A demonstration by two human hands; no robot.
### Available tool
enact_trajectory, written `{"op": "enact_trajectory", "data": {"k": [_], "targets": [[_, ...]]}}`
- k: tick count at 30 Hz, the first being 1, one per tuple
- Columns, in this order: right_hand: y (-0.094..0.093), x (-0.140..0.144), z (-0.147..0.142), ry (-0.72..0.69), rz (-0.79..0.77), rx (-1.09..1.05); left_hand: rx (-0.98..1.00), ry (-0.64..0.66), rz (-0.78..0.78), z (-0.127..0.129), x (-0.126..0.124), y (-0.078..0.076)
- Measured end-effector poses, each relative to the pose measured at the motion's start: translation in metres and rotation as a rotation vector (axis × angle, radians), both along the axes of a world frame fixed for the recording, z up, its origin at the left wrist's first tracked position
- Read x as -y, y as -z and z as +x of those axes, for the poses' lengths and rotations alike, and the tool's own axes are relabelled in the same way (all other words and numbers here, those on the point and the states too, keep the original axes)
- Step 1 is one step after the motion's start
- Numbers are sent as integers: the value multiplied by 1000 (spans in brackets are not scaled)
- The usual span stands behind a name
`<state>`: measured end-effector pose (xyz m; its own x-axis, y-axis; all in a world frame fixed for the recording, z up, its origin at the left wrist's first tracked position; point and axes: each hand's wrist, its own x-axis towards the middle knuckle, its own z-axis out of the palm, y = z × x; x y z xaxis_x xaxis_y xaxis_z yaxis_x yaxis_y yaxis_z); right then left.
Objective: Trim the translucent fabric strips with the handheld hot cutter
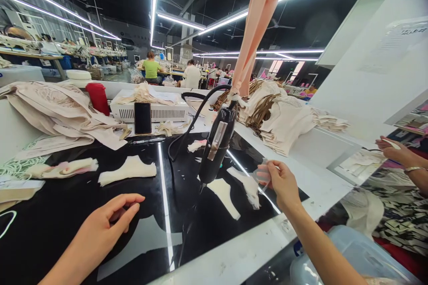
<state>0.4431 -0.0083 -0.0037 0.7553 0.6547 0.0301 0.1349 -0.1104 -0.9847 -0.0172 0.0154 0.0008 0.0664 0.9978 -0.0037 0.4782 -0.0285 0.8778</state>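
Observation:
My left hand hovers low over the glossy black worktop, fingers loosely curled, holding nothing. My right hand pinches a small clear plastic piece beside a cream fabric cut-out. A black hand tool hangs tip-down from a peach strap, between my hands. Another cream cut-out lies under its tip. More cream pieces lie to the left.
A stack of beige garments sits at the right, draped fabric at the left. A red cup, a black phone and a white machine stand behind. Another person's hand is at the right edge. A clear bin is below.

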Motion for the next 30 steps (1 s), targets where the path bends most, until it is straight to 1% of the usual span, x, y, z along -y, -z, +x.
{"op": "enact_trajectory", "data": {"k": [3, 8, 10, 12, 14, 16, 18, 21, 22, 23, 25, 28, 30], "targets": [[0, 2, 2, 39, 24, -72, 7, 1, 10, 0, -1, 1], [-1, 1, -5, 43, 55, -123, -7, 9, 25, -1, -1, 1], [-6, 1, -12, 59, 98, -117, -4, 11, 33, -1, -1, 1], [-15, 4, -22, 60, 153, -99, 1, 15, 36, -1, -2, 1], [-26, 12, -39, 12, 205, -67, 6, 16, 30, -1, -1, 0], [-37, 25, -64, -95, 241, -25, 14, 10, 12, 0, 0, -2], [-43, 39, -95, -235, 248, 17, 33, 2, -5, 1, 3, -6], [-44, 57, -146, -446, 197, 54, 75, 19, -15, 2, 8, -13], [-43, 60, -161, -551, 170, 63, 85, 37, -20, 2, 10, -15], [-42, 62, -176, -694, 127, 91, 93, 65, -29, 2, 13, -16], [-43, 62, -200, -846, 53, 90, 118, 157, -57, 3, 18, -18], [-44, 55, -226, -996, -18, 52, 214, 376, -106, 6, 25, -17], [-43, 49, -237, -1068, -21, 31, 286, 459, -188, 9, 28, -17]]}}
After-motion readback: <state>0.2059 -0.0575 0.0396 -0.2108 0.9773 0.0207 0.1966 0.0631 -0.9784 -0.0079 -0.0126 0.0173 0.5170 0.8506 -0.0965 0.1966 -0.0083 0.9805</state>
